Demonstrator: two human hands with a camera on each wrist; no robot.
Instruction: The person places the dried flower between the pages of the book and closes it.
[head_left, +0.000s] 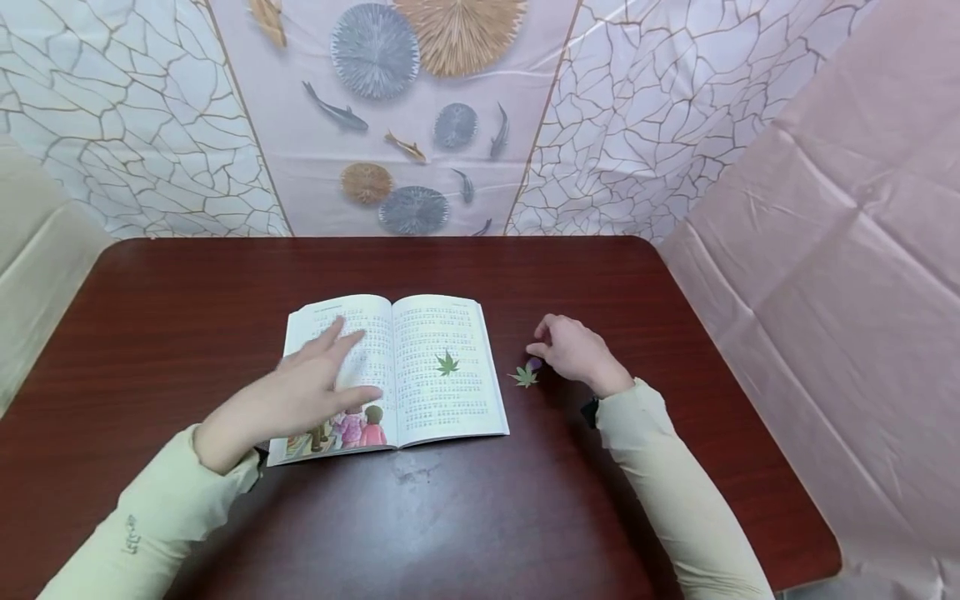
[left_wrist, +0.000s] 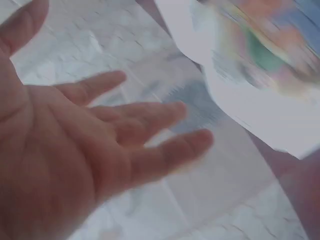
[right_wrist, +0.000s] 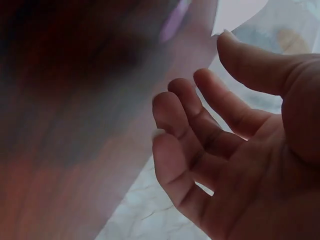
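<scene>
An open book (head_left: 442,400) with printed text on both pages and a coloured picture at the lower left lies on the table. Over its left page is my left hand (head_left: 307,387), fingers spread and straight, holding nothing; the left wrist view also shows that hand (left_wrist: 65,145) with nothing in it. A green lobed leaf (head_left: 447,363) rests on the right page. To the right of the book, my right hand (head_left: 576,348) is beside a second green leaf (head_left: 524,377) and a small purple petal-like piece (head_left: 534,364). Its fingers (right_wrist: 172,155) are loosely bent, apart from the thumb, with nothing between them.
The dark reddish-brown table (head_left: 187,275) has rounded corners. Behind it hangs a patterned cloth (head_left: 412,125) with fish and round motifs. A plain pinkish cloth (head_left: 847,208) borders the right side.
</scene>
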